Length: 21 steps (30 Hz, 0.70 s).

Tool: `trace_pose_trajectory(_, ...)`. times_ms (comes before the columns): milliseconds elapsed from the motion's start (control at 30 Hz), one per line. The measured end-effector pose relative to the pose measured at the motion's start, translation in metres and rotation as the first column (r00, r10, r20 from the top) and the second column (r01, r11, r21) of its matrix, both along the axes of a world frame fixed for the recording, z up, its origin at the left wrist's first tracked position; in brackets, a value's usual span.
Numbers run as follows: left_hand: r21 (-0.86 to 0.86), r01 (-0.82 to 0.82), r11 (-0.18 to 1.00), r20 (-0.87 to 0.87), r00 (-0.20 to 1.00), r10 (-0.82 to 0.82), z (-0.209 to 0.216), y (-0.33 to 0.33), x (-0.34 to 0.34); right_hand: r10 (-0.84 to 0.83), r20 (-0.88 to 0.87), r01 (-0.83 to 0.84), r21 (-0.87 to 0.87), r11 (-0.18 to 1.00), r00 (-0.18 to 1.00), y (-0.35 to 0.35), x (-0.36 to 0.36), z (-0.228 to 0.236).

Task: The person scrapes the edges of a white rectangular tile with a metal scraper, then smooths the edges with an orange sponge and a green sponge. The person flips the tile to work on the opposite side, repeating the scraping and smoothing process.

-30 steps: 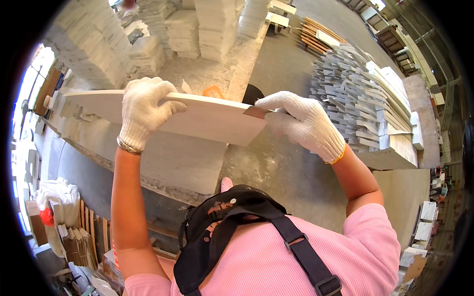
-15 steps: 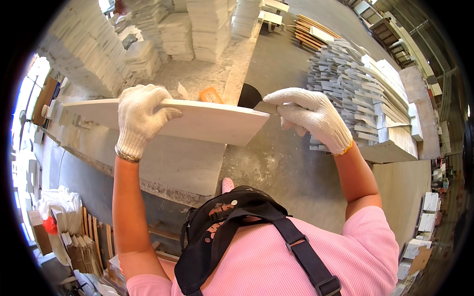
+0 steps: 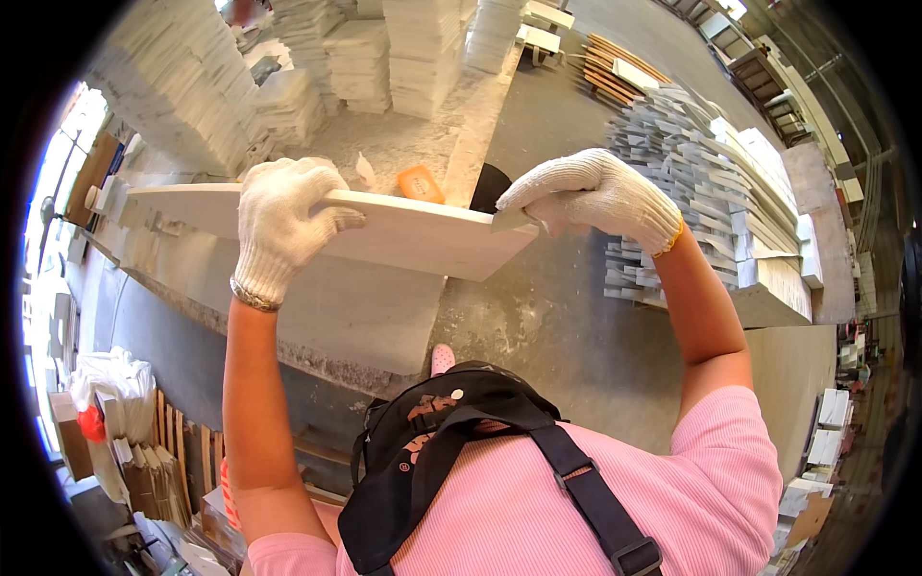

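My left hand [image 3: 288,226], in a white knit glove, is closed over the upper edge of a long white slab [image 3: 413,230] and holds it on edge above the work surface. The thumb lies on the slab's near face, while the fingers behind it are partly hidden. At the slab's right end, my gloved right hand [image 3: 595,197] is bent down at the wrist and pinches a thin grey flat piece [image 3: 511,220]. That piece touches the slab's upper right corner; whether it is a blade or an abrasive sheet I cannot tell.
Stacks of white tiles [image 3: 423,58] rise behind the dusty work surface [image 3: 375,326]. An orange block [image 3: 420,183] lies just beyond the slab. To the right stands a large pile of grey-white strips [image 3: 672,182], with wooden slats [image 3: 615,72] farther back.
My right hand has moved slightly left and up, bringing the grey piece from beside the slab's end onto its corner. My left hand still grips the slab, which has shifted slightly right.
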<state>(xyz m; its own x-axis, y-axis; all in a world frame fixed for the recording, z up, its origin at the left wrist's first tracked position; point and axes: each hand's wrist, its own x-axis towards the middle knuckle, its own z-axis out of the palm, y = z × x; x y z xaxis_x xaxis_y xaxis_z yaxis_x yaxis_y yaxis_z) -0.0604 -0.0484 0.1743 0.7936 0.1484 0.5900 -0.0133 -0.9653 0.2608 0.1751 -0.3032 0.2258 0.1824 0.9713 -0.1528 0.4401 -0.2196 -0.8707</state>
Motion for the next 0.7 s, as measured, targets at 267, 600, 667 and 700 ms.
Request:
trace_pose_trajectory(267, 0.041, -0.072, 0.997, -0.027, 0.997, 0.073, -0.004, 0.003, 0.004, -0.041, 0.121, 0.033, 0.063, 0.997, 0.992, -0.011, -0.011, 0.005)
trace_pose_trajectory(600, 0.042, -0.072, 0.996, -0.020, 0.997, 0.073, -0.005, 0.006, 0.008, -0.200, 0.201, 0.174, 0.142, 0.974, 0.959, -0.019, -0.033, 0.000)
trace_pose_trajectory(667, 0.046, -0.068, 0.997, -0.015, 0.998, 0.068, -0.004, 0.005, 0.009, -0.223, 0.193, 0.200, 0.132, 0.971, 0.956, -0.021, -0.036, 0.002)
trace_pose_trajectory(700, 0.048, -0.066, 0.997, -0.013, 0.998, 0.066, -0.004, 0.005, 0.009, -0.233, 0.185, 0.209, 0.142, 0.968, 0.955, -0.021, -0.038, 0.000)
